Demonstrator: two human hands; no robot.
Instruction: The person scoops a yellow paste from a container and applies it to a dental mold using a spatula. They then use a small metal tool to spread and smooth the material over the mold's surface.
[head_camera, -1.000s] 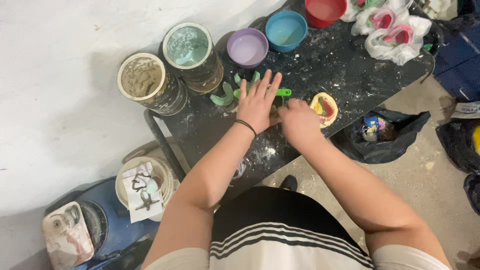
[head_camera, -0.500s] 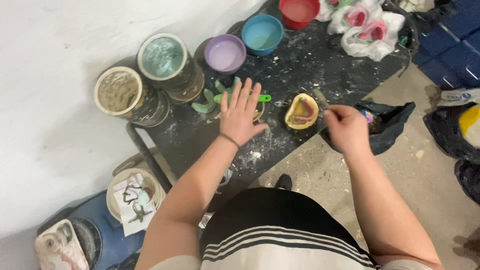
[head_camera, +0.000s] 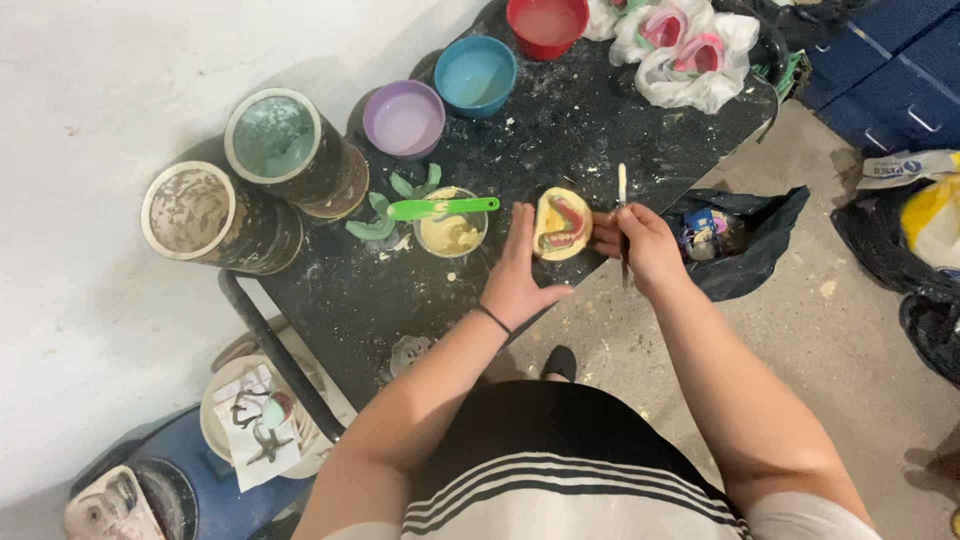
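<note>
Left hand (head_camera: 518, 278): bare, thin dark band at wrist, 7 o'clock of palm. Right hand (head_camera: 640, 245): bare, no ring or band visible. Both forearms bare to upper arm. Pale short sleeves just visible at 6 o'clock frame edge. Black garment over torso, white horizontal stripes across lower part. Dark shoe tip at 12 o'clock of torso.
</note>
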